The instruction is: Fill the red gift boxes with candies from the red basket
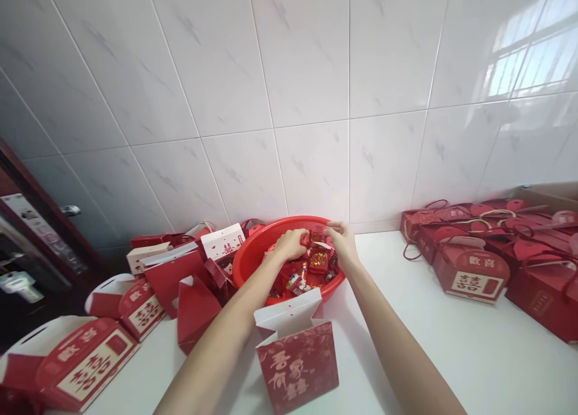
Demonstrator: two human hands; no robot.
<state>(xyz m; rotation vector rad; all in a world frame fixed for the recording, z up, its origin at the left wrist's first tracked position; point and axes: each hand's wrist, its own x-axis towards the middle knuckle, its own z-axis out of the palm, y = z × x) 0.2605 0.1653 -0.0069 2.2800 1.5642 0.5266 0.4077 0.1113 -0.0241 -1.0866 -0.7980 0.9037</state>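
Note:
A red plastic basket [244, 255] stands against the wall with wrapped candies [320, 259] in it. My left hand [290, 245] reaches into its middle, fingers curled down among the candies; what they grip is hidden. Over the basket's right side is my right hand [343, 244], its fingers bent but apart, with nothing visible in them. Between my forearms, in front of the basket, a red gift box [300, 367] with pale Chinese characters stands upright, its top open.
Several red and white gift boxes [85, 361] crowd the left, some with open tops. More red boxes with cord handles [472, 270] are grouped at the right, near a cardboard box [551, 192]. A tiled wall [311, 168] rises behind the white tabletop [406, 318]. Keys [20, 285] hang by the door at far left.

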